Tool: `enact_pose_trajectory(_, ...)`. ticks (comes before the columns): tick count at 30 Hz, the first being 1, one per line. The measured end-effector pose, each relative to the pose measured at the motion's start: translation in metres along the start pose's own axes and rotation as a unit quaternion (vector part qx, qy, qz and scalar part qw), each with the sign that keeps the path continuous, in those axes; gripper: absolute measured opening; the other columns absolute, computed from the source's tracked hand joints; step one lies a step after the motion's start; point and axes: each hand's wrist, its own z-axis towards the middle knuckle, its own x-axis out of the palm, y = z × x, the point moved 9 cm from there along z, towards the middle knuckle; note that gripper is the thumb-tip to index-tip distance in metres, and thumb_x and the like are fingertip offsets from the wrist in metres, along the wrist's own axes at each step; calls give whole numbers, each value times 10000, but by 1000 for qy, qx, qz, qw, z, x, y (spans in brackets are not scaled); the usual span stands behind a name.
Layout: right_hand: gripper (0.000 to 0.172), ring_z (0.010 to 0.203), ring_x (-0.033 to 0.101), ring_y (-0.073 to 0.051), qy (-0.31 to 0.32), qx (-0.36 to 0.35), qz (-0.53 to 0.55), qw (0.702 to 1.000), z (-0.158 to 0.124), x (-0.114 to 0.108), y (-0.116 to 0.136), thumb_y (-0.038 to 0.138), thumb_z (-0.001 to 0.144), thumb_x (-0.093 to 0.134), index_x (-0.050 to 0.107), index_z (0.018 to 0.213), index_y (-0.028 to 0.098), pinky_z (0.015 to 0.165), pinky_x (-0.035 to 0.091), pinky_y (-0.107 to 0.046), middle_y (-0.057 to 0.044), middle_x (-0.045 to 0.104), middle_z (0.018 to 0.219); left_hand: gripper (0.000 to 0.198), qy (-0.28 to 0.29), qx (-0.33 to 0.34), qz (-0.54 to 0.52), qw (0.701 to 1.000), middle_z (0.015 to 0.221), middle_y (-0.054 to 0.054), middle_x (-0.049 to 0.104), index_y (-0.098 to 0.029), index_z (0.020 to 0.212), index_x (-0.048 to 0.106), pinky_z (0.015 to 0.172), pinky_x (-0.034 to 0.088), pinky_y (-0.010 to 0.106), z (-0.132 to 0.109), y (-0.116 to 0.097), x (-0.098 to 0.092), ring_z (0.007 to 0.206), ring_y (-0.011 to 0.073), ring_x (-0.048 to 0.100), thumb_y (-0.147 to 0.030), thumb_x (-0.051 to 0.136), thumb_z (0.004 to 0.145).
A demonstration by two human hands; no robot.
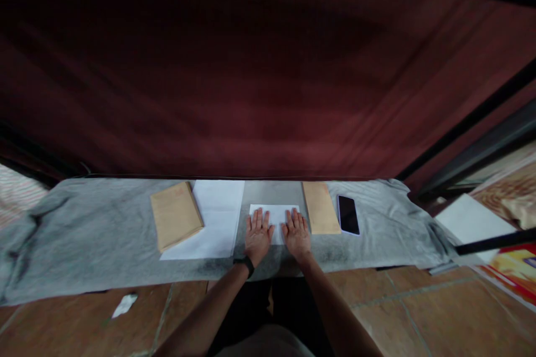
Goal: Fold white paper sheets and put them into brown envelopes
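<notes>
A small white folded sheet of paper (275,213) lies on a grey cloth (84,228) in front of me. My left hand (258,232) rests flat on the sheet's left part, fingers stretched out. My right hand (296,231) lies flat on its right part, fingers likewise stretched. A black band circles my left wrist. Neither hand holds anything.
Left of the hands lies a larger white sheet (213,223) with a brown envelope (176,215) partly on it. To the right lie a second brown envelope (320,207) and a black phone (348,215). A dark red curtain hangs behind. Tiled floor shows below, with a paper scrap (124,305).
</notes>
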Motion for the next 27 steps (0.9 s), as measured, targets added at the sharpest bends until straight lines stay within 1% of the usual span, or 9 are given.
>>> enact_pose_trajectory(3,528,1439,363,-305,6,3,-5,1000,0,2,-1,367,1035,375,405,1510,137,1142,305,-498,-181,359,1575,509,20,61,-21,998,1603,63,353,-244,1498,422,1226,162,538,0,-10,5,1511,275,231,-359,359,1006)
enact_pose_trajectory(5,531,1437,363,-309,6,3,-16,1000,-1,3,-2,369,1036,375,401,1512,136,1143,303,-498,-180,357,1576,517,29,76,-22,996,1608,47,343,-265,1507,404,1232,157,526,4,-5,5,1514,256,224,-396,354,1010)
enact_pose_trajectory(10,540,1425,375,-314,-5,-10,-36,999,-1,6,-3,379,1037,370,386,1521,138,1135,313,-499,-181,367,1571,582,38,43,3,998,1609,73,335,-219,1553,312,1241,162,501,26,22,1,1522,239,197,-436,310,1013)
enact_pose_trajectory(13,542,1422,379,-309,-7,-11,-35,999,-1,6,-3,383,1037,362,387,1520,138,1137,306,-499,-181,375,1567,584,35,29,9,999,1607,86,337,-196,1570,260,1245,135,518,31,23,1,1520,242,203,-393,278,1021)
enact_pose_trajectory(16,541,1426,371,-308,3,-7,-36,999,-1,6,-3,386,1041,335,390,1519,138,1136,301,-503,-181,365,1572,561,32,35,1,999,1607,95,337,-182,1558,291,1242,140,521,18,13,3,1515,245,223,-361,273,1026)
enact_pose_trajectory(19,543,1433,362,-306,16,-8,-34,999,-1,5,-2,380,1042,330,377,1524,135,1136,299,-505,-185,343,1583,539,56,143,-28,988,1611,64,338,-221,1527,361,1240,162,479,-14,-14,4,1509,235,242,-411,321,1024)
enact_pose_trajectory(21,542,1433,362,-308,23,-10,-29,999,-1,3,-2,377,1040,339,375,1525,137,1135,300,-509,-186,337,1585,531,71,205,-44,975,1608,36,349,-261,1515,379,1240,155,466,-36,-26,2,1504,226,254,-455,332,1023)
enact_pose_trajectory(24,538,1428,371,-322,26,-2,-15,1000,1,-1,-1,381,1038,348,393,1516,139,1131,304,-525,-186,354,1577,541,80,235,-47,968,1603,23,362,-271,1518,368,1238,135,462,-53,-28,-6,1500,217,263,-486,326,1024)
enact_pose_trajectory(27,520,1422,385,-321,34,-1,21,999,1,-4,5,350,1041,324,427,1494,116,1138,297,-544,-196,402,1546,571,85,240,-40,966,1597,39,372,-240,1518,365,1235,127,471,-57,-26,-9,1502,232,255,-504,348,1013)
